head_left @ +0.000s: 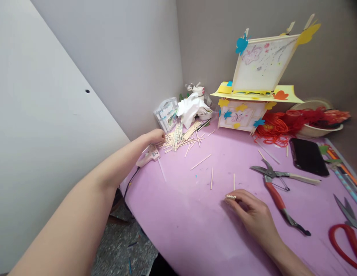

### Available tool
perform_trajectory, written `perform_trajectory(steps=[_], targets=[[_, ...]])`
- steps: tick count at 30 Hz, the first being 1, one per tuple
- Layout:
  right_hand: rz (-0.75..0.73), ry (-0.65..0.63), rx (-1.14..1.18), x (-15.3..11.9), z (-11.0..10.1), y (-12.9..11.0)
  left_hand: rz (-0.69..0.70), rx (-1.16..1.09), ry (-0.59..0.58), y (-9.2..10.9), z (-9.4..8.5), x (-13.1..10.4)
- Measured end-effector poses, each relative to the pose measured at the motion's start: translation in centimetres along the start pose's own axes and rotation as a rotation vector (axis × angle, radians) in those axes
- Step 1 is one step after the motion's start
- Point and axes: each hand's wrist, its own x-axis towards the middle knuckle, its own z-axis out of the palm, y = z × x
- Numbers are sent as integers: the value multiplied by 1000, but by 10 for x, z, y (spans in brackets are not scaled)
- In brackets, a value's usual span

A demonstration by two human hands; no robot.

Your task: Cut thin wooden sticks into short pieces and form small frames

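My left hand [157, 136] reaches out to the left edge of a pile of thin wooden sticks [192, 134]. Its fingers are curled in, and whatever they grip is hidden. Just below it a white hot glue gun [148, 156] lies on its side, with a clear glue stick [162, 170] beside it. Nearer to me, my right hand [251, 214] pinches a small row of wooden sticks [231, 197], their cut ends facing me. Single sticks lie close by, one [211, 178] to the left and another [234, 182] just beyond the fingers.
Red-handled pruning shears [274, 193], red scissors [346, 230] and a black phone [308, 156] lie right on the purple table [184, 214]. Behind stand a decorated stick-and-paper model house [241, 115], red yarn [277, 126] in a bowl, white tissue [191, 107] and a marker case [166, 115].
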Motion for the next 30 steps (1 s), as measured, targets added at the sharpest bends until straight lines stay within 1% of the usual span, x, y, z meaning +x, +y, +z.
perform_trajectory(steps=[3, 5, 6, 7, 8, 9, 11, 13, 15, 16, 18, 20, 23, 27, 30], targets=[[0, -1, 10, 0, 0, 1, -1, -32, 7, 3, -15, -2], [0, -6, 22, -1, 0, 2, 9, -67, 31, 13, -26, -9], [-3, -8, 27, -1, 1, 2, 22, -132, 53, 21, -29, -16], [-5, -10, 30, 0, 1, 2, 45, -219, 69, 32, -31, -25], [-6, -10, 30, 0, 1, 2, 79, -403, 114, 45, -31, -36], [-5, -8, 28, 0, 1, 1, 127, -612, 128, 62, -27, -49], [3, 2, 23, 2, 1, -3, 233, -909, 109, 100, -10, -79], [19, 21, 28, 3, -2, -8, 328, -1082, 82, 141, 16, -110], [50, 49, 53, 6, -7, -11, 377, -1158, 34, 176, 46, -136], [65, 62, 68, 7, -9, -11, 384, -1167, 15, 190, 61, -146], [96, 87, 104, 9, -14, -10, 389, -1152, -13, 210, 88, -159], [121, 100, 131, 9, -18, -8, 396, -1107, -6, 220, 108, -163], [129, 103, 145, 9, -19, -6, 414, -1020, 56, 225, 127, -162], [100, 88, 140, 7, -16, -6, 455, -953, 137, 224, 135, -163], [78, 74, 114, 7, -14, -5, 508, -922, 155, 223, 140, -164]])
